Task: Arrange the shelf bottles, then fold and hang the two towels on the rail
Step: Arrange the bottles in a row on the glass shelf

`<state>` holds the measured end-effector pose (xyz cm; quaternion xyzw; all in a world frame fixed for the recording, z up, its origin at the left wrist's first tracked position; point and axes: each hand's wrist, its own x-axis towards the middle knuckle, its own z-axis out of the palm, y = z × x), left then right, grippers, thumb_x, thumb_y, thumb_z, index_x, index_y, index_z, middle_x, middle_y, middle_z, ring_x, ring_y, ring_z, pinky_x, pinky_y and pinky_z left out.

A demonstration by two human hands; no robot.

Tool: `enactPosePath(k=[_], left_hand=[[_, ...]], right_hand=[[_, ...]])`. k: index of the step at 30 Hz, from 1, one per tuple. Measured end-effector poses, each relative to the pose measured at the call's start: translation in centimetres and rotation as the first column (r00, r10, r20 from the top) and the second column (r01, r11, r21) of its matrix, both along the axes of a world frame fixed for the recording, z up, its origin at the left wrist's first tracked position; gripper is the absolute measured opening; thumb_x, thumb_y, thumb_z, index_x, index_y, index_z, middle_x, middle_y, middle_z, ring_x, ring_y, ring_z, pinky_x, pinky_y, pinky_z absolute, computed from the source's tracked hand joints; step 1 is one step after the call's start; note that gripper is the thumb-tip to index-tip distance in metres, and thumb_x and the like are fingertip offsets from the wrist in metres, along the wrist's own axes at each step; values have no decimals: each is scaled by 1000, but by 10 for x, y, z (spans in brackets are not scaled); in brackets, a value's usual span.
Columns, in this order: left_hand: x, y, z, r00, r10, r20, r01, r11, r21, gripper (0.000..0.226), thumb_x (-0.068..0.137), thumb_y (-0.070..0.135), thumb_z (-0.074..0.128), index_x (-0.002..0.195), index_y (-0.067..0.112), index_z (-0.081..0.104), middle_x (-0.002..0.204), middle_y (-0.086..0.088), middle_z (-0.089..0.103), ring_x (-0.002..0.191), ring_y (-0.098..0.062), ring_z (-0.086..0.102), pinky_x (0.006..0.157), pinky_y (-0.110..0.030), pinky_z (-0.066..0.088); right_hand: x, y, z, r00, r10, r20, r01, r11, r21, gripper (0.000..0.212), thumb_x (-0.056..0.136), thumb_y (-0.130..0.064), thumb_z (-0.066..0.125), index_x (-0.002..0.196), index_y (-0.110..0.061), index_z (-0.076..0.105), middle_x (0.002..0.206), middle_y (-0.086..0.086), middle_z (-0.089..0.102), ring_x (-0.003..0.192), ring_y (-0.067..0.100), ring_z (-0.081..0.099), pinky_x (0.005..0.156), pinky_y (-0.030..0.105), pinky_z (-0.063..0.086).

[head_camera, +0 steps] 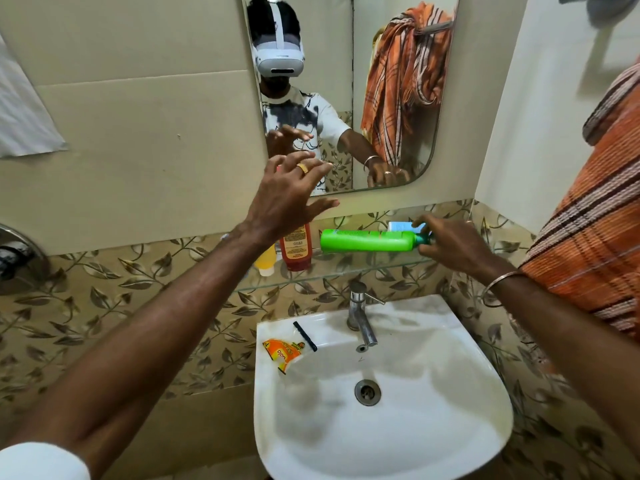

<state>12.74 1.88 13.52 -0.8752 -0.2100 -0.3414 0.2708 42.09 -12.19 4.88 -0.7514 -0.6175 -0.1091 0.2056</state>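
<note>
Since the green bottle [369, 240] lies sideways along the glass shelf [346, 271], cap toward the right hand [453, 245] pinching it, the splayed, empty left hand [287, 199] just hovers above the red bottle [296, 245].

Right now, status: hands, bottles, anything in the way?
Left hand open, above red bottle. Right hand at cap of green bottle, lying flat on shelf. Towel hangs beside right arm.
</note>
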Motion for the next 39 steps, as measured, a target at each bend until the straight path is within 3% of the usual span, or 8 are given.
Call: enactPosePath(k=[5, 9, 12, 17, 24, 28, 32, 39], left_hand=[[35, -23, -3, 994, -86, -73, 88, 996, 29, 64, 84, 57, 61, 130, 13, 59, 121, -11, 69, 118, -31, 57, 95, -47, 43], [57, -39, 1, 990, -76, -117, 49, 975, -216, 82, 75, 58, 71, 140, 15, 50, 112, -17, 71, 122, -34, 53, 97, -46, 40], [69, -38, 4, 990, -27, -141, -28, 929, -369, 74, 73, 61, 72, 133, 21, 56, 109, -11, 71, 115, -30, 53, 91, -40, 42], [67, -24, 8, 999, 40, 25, -20, 847, -532, 45, 71, 47, 81, 103, 15, 72, 90, -8, 73, 82, -23, 66, 78, -38, 56], [51, -13, 27, 994, 96, 44, -48, 781, -622, 39, 72, 39, 82, 102, 15, 73, 83, 7, 66, 75, -15, 62, 74, -29, 49], [44, -3, 32, 993, 119, 14, -76, 720, -690, 47, 71, 38, 83, 110, 15, 71, 102, -1, 75, 88, -18, 69, 83, -37, 57], [39, 7, 30, 989, 145, 11, -90, 671, -736, 55, 70, 40, 83, 114, 10, 69, 107, -5, 74, 92, -21, 68, 86, -40, 57], [34, 15, 33, 992, 123, 15, -66, 631, -773, 54, 73, 36, 82, 115, 5, 68, 105, -8, 73, 91, -22, 68, 87, -43, 57]], right_hand=[[-15, 2, 50, 991, 119, -53, -111, 983, 145, 51, 76, -26, 79, 121, -22, 57, 101, 3, 74, 81, 26, 69, 69, 34, 52], [-35, 13, 90, 983, 181, 36, -184, 968, 172, 51, 74, -35, 77, 117, -28, 52, 93, 1, 72, 80, 26, 66, 75, 43, 55], [-53, 25, 117, 974, 219, 65, -225, 968, 113, 53, 75, -35, 76, 119, -24, 49, 89, 4, 70, 75, 27, 64, 71, 40, 52], [-76, 43, 144, 959, 274, 67, -277, 960, 30, 59, 77, -29, 79, 125, -20, 46, 98, 10, 68, 83, 30, 66, 71, 44, 57], [-86, 62, 152, 914, 367, -176, -368, 930, 28, 69, 81, -30, 80, 138, -22, 42, 129, 12, 61, 111, 26, 64, 91, 41, 57], [-74, 56, 145, 921, 326, -213, -330, 944, 15, 64, 94, -63, 49, 145, -25, 40, 132, 15, 61, 111, 27, 62, 89, 41, 53], [-35, 45, 126, 929, 230, -288, -225, 973, 50, 62, 99, -67, 26, 143, -27, 43, 129, 17, 63, 108, 31, 63, 96, 47, 49], [51, 36, 67, 963, -181, -198, 145, 972, -185, 55, 88, -30, 71, 137, -15, 52, 131, 19, 61, 110, 35, 62, 93, 48, 52]])
